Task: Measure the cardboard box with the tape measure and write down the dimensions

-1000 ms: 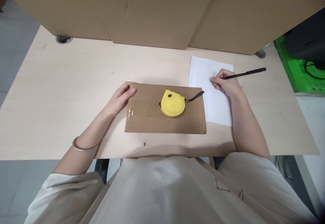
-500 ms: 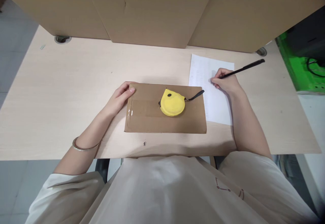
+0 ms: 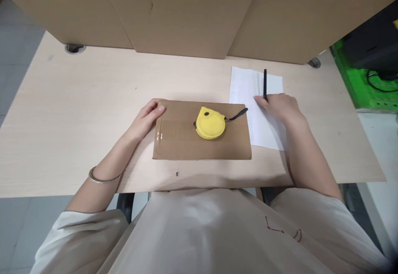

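Observation:
A flat brown cardboard piece (image 3: 186, 141) lies on the light wooden desk (image 3: 77, 112). On it sits a yellow tape measure (image 3: 210, 123) with a black strap. My left hand (image 3: 145, 119) rests on the cardboard's left edge, fingers curled over it. To the right lies a white printed sheet (image 3: 245, 87). My right hand (image 3: 280, 106) rests on this sheet and holds a black pen (image 3: 265, 83), which points away from me across the paper.
Tall cardboard panels (image 3: 186, 13) stand along the back of the desk. A green box (image 3: 360, 83) with dark equipment and a cable is at the far right. Two cable holes (image 3: 74, 48) sit at the desk's back corners.
My right hand has swung the pen from pointing right to pointing straight away from me, and the hand now lies flatter on the sheet. My left hand has stayed on the cardboard.

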A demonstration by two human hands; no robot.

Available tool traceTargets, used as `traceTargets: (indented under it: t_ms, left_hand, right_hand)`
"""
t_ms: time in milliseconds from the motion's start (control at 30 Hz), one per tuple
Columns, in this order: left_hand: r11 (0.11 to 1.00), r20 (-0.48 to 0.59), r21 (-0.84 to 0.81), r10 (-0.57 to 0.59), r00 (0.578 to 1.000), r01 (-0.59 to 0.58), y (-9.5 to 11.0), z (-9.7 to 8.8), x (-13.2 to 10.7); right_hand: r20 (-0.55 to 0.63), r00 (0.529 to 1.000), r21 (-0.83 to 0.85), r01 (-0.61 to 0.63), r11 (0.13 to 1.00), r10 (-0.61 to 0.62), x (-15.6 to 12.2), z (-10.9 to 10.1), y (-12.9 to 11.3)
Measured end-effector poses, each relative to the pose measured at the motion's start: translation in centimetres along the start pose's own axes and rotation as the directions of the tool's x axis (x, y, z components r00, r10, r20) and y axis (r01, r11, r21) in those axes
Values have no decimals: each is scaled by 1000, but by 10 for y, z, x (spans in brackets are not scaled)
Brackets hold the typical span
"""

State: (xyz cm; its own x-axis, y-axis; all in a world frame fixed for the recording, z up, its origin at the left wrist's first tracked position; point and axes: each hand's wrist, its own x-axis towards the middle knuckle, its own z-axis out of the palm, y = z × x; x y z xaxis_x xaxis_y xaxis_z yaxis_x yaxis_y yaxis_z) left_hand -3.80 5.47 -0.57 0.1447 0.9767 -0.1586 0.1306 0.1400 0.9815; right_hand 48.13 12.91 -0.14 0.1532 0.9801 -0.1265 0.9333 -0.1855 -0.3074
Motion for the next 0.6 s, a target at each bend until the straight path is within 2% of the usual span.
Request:
traceTargets:
  t_ms: [133, 300, 367, 467, 600]
  left_hand:
    - [1000, 3, 3, 9, 1000, -9, 0, 0, 1]
    - [1000, 2, 12, 17, 1000, -17, -1, -1, 2]
    - [1000, 1, 11, 13, 1000, -13, -1, -2, 2]
    - [1000, 2, 8, 4, 1000, -4, -1, -2, 3]
    - [1000, 1, 5, 18, 1000, -18, -1, -1, 3]
  right_hand:
    - [-66, 998, -198, -11, 980, -2, -8, 23, -8]
    - [-141, 987, -240, 38, 970, -73, -20, 38, -13]
    - [-152, 987, -253, 9, 967, -49, -20, 39, -12]
    - [-151, 988, -196, -45, 980, 15, -14, 35, -9]
    - [-69, 996, -8, -63, 998, 62, -11, 16, -11]
